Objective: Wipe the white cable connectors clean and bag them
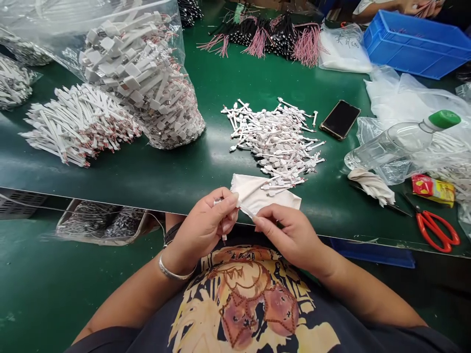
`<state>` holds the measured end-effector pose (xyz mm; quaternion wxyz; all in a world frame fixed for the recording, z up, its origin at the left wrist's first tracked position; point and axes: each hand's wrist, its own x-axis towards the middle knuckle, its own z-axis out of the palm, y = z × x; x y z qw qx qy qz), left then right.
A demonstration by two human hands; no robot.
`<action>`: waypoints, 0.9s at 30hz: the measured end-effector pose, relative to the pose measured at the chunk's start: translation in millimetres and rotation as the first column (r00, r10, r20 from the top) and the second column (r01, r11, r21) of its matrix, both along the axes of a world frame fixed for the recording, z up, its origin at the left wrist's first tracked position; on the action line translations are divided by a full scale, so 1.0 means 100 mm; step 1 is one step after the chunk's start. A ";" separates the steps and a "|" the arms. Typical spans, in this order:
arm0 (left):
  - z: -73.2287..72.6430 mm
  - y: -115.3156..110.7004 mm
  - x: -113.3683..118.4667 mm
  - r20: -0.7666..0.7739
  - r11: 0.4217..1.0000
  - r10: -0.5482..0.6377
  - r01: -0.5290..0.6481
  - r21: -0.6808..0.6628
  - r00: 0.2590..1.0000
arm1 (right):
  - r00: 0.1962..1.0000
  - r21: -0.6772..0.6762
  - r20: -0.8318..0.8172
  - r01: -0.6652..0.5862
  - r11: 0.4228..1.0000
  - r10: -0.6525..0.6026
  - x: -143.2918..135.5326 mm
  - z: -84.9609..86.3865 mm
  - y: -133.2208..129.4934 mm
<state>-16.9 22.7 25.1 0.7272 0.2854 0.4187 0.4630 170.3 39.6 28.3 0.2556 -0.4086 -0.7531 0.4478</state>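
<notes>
Close to the table's front edge, my left hand (211, 221) is closed around short white cable pieces; a connector end shows above the fingers and a wire end below. One white cable piece (247, 211) stretches from it to my right hand (289, 234), whose thumb and forefinger pinch its other end. Just beyond my hands lies a white cloth (245, 185) with a few pieces on its edge. Behind it spreads a loose pile of short white cables with connectors (274, 135). My fingers hide part of what they hold.
On the left are a white cable heap (79, 122) and a clear bag of connectors (143, 83). To the right lie a phone (340, 119), a bottle (397, 139) and red-handled scissors (437, 230). A blue bin (415, 46) and black-and-pink wire bundles (268, 37) stand farther back, near another person's hands.
</notes>
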 end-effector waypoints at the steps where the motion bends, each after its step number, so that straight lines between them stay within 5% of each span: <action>1: -0.01 0.00 0.01 0.002 1.000 0.020 -0.020 -0.022 1.000 | 0.999 -0.034 -0.001 -0.053 0.998 0.053 -0.01 -0.01 -0.01; 4: -0.03 0.01 0.03 -0.002 0.996 0.075 -0.075 -0.052 0.997 | 0.991 -0.069 -0.010 -0.131 0.989 0.131 0.00 0.00 0.00; 9: -0.03 0.00 0.02 0.023 0.996 0.085 -0.083 -0.044 0.996 | 0.996 0.131 -0.020 0.094 0.987 -0.092 0.08 -0.02 0.03; 14: -0.04 -0.03 -0.03 0.063 0.995 0.057 -0.051 -0.081 0.996 | 0.992 0.541 -0.120 0.104 0.835 -0.046 0.12 -0.10 0.02; 17: -0.04 -0.04 -0.04 0.084 0.995 0.031 -0.023 -0.097 0.996 | 0.994 0.677 -0.111 0.075 0.732 0.001 0.14 -0.15 0.02; 24: -0.05 -0.05 -0.01 0.058 0.998 0.045 -0.042 -0.055 0.997 | 0.994 0.691 -0.103 0.092 0.717 -0.028 0.14 -0.21 0.00; 27: -0.06 -0.04 0.03 0.105 0.997 0.052 -0.047 -0.054 0.993 | 0.993 0.673 -0.056 -0.038 0.738 0.102 0.09 -0.20 -0.04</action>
